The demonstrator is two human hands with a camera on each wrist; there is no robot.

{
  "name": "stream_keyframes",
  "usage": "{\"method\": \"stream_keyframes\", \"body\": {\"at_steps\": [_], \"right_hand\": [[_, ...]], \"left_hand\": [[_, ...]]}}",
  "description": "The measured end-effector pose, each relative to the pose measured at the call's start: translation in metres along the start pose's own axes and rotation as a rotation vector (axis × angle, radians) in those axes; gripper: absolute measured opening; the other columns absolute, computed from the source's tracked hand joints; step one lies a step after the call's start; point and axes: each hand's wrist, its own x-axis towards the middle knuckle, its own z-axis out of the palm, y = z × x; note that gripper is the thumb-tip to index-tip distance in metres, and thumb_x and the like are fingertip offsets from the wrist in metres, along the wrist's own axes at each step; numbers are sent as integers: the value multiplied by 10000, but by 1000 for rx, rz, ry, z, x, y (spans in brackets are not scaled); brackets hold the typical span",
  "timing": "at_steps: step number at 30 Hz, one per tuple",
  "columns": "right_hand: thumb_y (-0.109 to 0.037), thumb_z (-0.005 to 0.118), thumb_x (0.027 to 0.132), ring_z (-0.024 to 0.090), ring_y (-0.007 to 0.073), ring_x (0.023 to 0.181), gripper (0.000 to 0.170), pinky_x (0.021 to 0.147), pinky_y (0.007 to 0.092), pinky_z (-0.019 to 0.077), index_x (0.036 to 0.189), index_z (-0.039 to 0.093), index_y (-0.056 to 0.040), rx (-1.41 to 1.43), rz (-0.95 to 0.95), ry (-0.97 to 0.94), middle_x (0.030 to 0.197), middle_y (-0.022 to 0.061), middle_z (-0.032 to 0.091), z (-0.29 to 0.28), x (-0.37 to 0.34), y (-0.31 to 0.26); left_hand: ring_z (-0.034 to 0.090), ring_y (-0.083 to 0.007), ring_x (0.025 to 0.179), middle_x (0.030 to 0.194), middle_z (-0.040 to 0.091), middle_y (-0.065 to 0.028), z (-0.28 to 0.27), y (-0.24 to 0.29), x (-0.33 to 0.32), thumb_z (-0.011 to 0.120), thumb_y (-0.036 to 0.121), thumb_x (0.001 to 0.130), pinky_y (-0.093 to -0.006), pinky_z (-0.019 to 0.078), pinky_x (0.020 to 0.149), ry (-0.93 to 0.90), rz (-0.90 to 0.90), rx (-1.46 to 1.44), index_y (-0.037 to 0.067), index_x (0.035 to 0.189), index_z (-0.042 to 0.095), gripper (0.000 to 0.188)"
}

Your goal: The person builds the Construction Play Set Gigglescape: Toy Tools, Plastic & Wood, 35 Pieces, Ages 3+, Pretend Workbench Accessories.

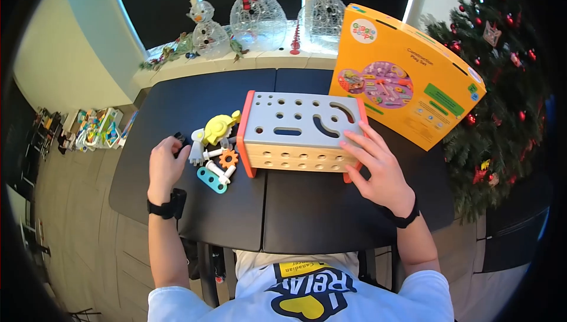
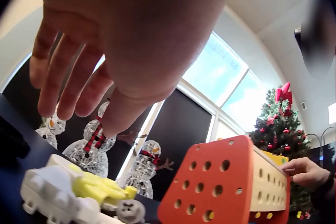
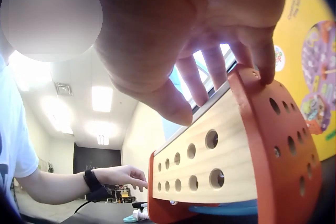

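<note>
A pale wooden toy box with red ends and a grey top full of holes [image 1: 302, 126] sits on the shiny black tabletop [image 1: 319, 216]. The right hand [image 1: 378, 165] rests on its right end. Its fingers are straight and spread apart, and they hide that corner of the top. A blue thing [image 3: 226, 209] peeks out low under the toy box, but most of it is hidden.

The left hand [image 1: 165, 165] is by a little heap, with its fingers loosely bent and a bit apart. A small black thing [image 1: 180, 138] is by the fingertips; I can't tell what it is, or if they touch it. The heap has a bumpy yellow plastic piece [image 1: 220, 129], an orange plastic gear [image 1: 228, 158], a flat teal bar with holes [image 1: 209, 176] and white plastic screws [image 1: 217, 171]. They overlap, so some parts are covered.
</note>
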Motion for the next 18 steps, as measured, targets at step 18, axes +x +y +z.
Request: {"method": "stream_keyframes", "body": {"at_steps": [18], "right_hand": [[-37,734,795,622,386,1277,315,1121,561,441,1110,731,-20,13,-119,102,1256,156,704,-9,-7,-22]], "left_hand": [[674,-324,1044,1068,699,-124,41,44,15,807,200,851,-423,569,904,-270,187,156,23,1021,775,248]]}}
